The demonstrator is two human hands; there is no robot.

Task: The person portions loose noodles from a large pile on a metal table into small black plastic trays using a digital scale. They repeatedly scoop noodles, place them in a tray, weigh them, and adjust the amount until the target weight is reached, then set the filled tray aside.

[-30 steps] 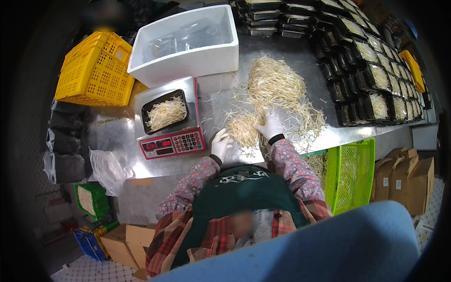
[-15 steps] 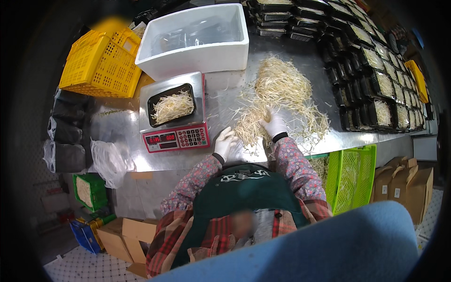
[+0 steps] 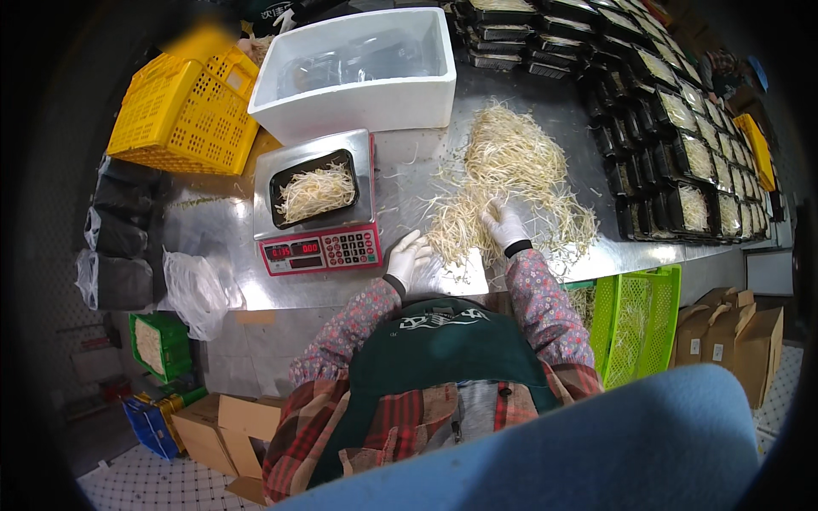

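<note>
A loose heap of pale bean sprouts (image 3: 515,153) lies on the steel table (image 3: 571,94), with a smaller clump (image 3: 456,223) pulled out on its near side. My right hand (image 3: 506,228), in a white glove, touches the right of this clump, fingers apart and their tips partly among the sprouts. At the clump's left edge is my left hand (image 3: 410,256), also white-gloved, its fingers stretched out and nothing held. To its left stands a red digital scale (image 3: 319,249) with a steel pan. A black tray (image 3: 274,194) of bean sprouts sits on that pan.
A white foam box (image 3: 358,102) with clear plastic inside stands behind the scale, beside a yellow crate (image 3: 183,115). Stacked packed trays (image 3: 673,162) line the right side. A plastic bag (image 3: 200,289) hangs over the near left edge. A green crate (image 3: 635,328) stands below right.
My right hand has shifted slightly to the right along the clump. My left hand stays almost in place. The tray on the scale has not moved.
</note>
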